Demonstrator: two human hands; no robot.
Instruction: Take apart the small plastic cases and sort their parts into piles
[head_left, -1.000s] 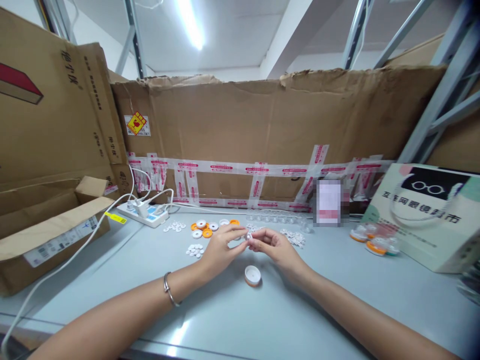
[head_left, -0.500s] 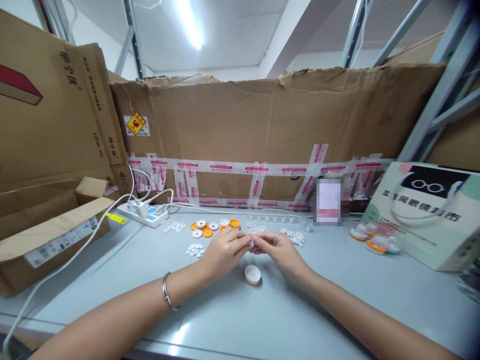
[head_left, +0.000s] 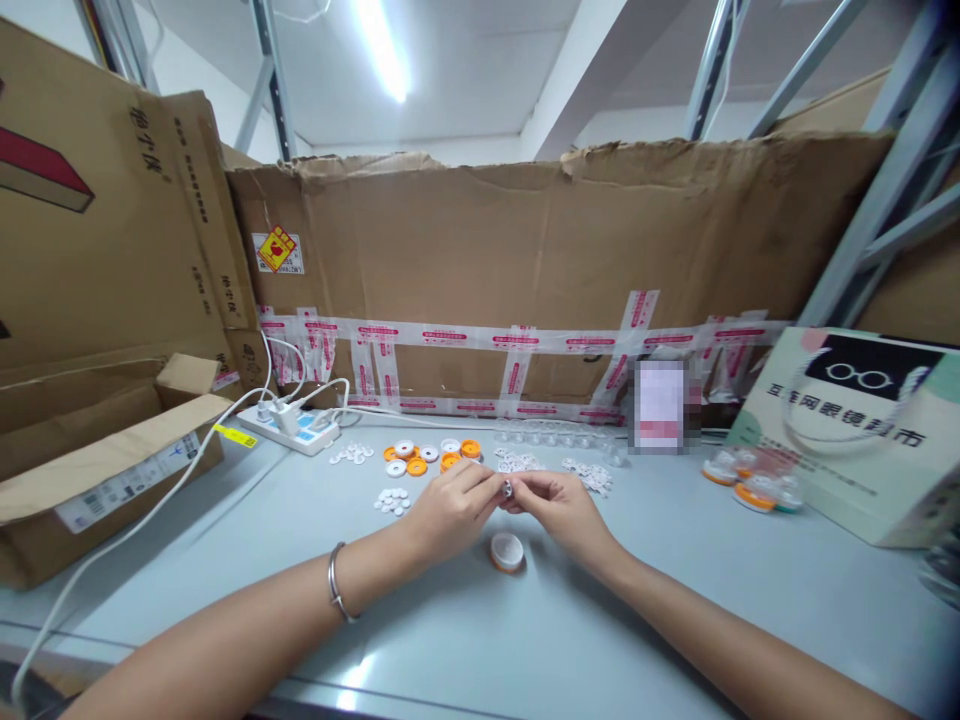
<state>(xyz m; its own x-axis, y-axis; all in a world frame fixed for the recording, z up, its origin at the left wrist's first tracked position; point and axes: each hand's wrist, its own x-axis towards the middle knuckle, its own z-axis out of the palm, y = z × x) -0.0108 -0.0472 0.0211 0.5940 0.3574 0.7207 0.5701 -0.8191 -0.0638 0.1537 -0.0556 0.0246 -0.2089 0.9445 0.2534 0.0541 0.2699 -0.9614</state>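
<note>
My left hand and my right hand meet above the table, their fingertips closed on one small white plastic part with dark gaps. The fingers cover most of it, so its exact kind does not show. Just below the hands, a round cap, white inside with an orange rim underneath, lies on the table. Behind the left hand are several orange and white round caps and a cluster of small white discs. Small white pieces lie behind the fingertips, and another pile of them sits behind the right hand.
Clear plastic cups line the table's back edge. At left stand a power strip with cables and an open carton. Several clear-topped orange and green pieces lie beside a paper bag at right. Cardboard walls the back.
The small white part has turned slightly between my fingertips, showing its dark gaps more. Both hands stay in nearly the same place, and the view has shifted a little.
</note>
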